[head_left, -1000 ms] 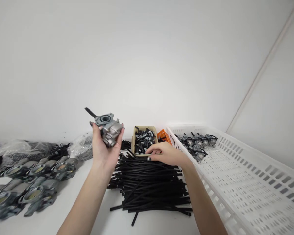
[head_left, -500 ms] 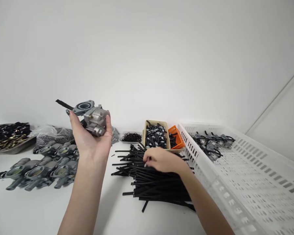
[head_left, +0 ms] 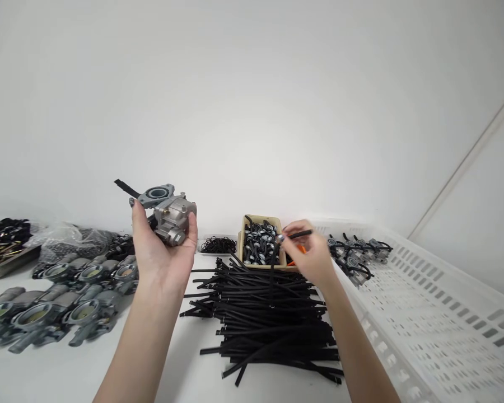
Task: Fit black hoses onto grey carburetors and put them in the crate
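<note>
In my left hand rests a grey metal carburetor, gripped between thumb and fingers. Its round flanged opening faces up, and a short black tube sticks out to the left. My right hand, raised over the far end of the hose pile, pinches a black rubber hose. A black length hangs down below the fingertips; whether it is the same hose I cannot tell. Beneath lies the heap of black hoses with small clips on some ends.
More carburetors stand in rows at left, near a clear plastic bag and a metal tray. A yellowish bin holds small black-and-silver parts beside a dish of black rings. A white perforated crate at right contains several carburetors.
My right hand has lifted from the hose pile, moving up and right with a black hose in its fingers. The carburetor stays in my left hand; the view has shifted slightly.
</note>
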Available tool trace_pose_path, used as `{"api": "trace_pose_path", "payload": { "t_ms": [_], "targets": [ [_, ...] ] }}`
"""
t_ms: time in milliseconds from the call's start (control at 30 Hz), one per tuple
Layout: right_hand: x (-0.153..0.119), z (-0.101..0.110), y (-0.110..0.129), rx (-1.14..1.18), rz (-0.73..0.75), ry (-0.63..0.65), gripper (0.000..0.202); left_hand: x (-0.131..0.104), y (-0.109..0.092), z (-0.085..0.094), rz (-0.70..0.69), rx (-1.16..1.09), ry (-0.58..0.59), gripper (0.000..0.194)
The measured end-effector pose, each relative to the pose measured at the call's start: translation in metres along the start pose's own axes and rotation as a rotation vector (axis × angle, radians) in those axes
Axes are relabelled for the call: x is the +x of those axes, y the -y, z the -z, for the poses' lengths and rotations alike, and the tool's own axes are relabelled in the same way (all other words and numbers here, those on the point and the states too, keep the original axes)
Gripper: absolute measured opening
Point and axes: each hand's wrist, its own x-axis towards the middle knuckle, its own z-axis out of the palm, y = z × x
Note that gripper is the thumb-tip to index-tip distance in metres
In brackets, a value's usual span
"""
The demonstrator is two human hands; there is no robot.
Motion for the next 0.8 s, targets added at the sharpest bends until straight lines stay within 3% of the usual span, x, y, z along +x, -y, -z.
{"api": "trace_pose_path", "payload": {
  "t_ms": [100,167,233,333,400,533,733,800],
  "targets": [
    [0.002,-0.018,-0.015,-0.192,-0.131,0.389,0.013,-0.001,-0.001,0.000,0.006,-0.002,-0.007,0.040],
    [0.003,-0.029,-0.030,-0.271,-0.188,0.541,0.023,-0.001,-0.002,0.000,0.007,-0.002,-0.007,0.041],
    [0.004,-0.037,-0.045,-0.302,-0.232,0.569,0.045,0.000,-0.002,0.000,0.005,-0.002,0.000,0.041],
    [0.004,-0.041,-0.057,-0.337,-0.279,0.507,0.083,0.001,-0.002,0.000,0.003,0.009,0.018,0.041],
    [0.004,-0.039,-0.057,-0.415,-0.330,0.483,0.095,0.001,-0.002,0.000,-0.001,0.017,0.024,0.040],
    [-0.003,-0.039,-0.050,-0.540,-0.407,0.603,0.071,0.000,-0.002,0.000,0.007,0.035,0.030,0.038],
    [-0.009,-0.049,-0.043,-0.486,-0.364,0.774,0.025,-0.003,0.000,-0.001,0.019,0.024,-0.005,0.033],
    [-0.007,-0.046,-0.041,-0.456,-0.372,0.796,0.024,-0.004,0.000,-0.002,0.022,0.024,-0.007,0.033]
  ]
}}
